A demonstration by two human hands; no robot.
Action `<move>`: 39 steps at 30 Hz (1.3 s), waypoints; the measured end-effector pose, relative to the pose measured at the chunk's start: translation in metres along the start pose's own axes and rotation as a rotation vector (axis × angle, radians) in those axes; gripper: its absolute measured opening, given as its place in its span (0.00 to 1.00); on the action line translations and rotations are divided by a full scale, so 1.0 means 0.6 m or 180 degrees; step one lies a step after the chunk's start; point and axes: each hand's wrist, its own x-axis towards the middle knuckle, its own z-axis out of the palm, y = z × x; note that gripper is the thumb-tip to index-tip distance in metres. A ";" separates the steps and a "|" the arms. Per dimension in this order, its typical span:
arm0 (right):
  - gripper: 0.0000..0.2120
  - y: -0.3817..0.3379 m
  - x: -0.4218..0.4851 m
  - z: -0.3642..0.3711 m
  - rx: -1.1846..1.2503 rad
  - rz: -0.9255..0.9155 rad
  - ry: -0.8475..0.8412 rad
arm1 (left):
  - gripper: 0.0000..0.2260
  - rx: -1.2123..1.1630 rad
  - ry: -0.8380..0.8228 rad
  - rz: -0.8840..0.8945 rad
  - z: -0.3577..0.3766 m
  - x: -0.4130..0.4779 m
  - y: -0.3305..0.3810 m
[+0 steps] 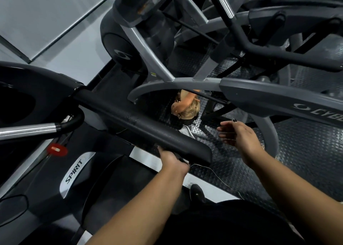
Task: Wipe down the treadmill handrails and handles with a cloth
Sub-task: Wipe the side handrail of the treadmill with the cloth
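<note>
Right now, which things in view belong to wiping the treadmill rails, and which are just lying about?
For the job: padded handrail, gripped at its end by the left hand; chrome handle; right hand, hovering apart from the rail. No cloth plainly visible.
Just about: red safety key; Cybex machine; studded floor mat.

Dim, cool light; glare on chrome bar [27, 129]; wide-angle bending at edges; upper frame perhaps slightly soft.

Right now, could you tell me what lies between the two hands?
Head view: the end of the black handrail, over studded rubber floor, separates left hand from right hand.
</note>
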 end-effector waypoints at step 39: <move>0.13 -0.085 -0.022 0.057 -0.0105 -0.1562 -0.0091 | 0.18 0.3996 -0.0417 0.4156 -0.047 -0.109 0.071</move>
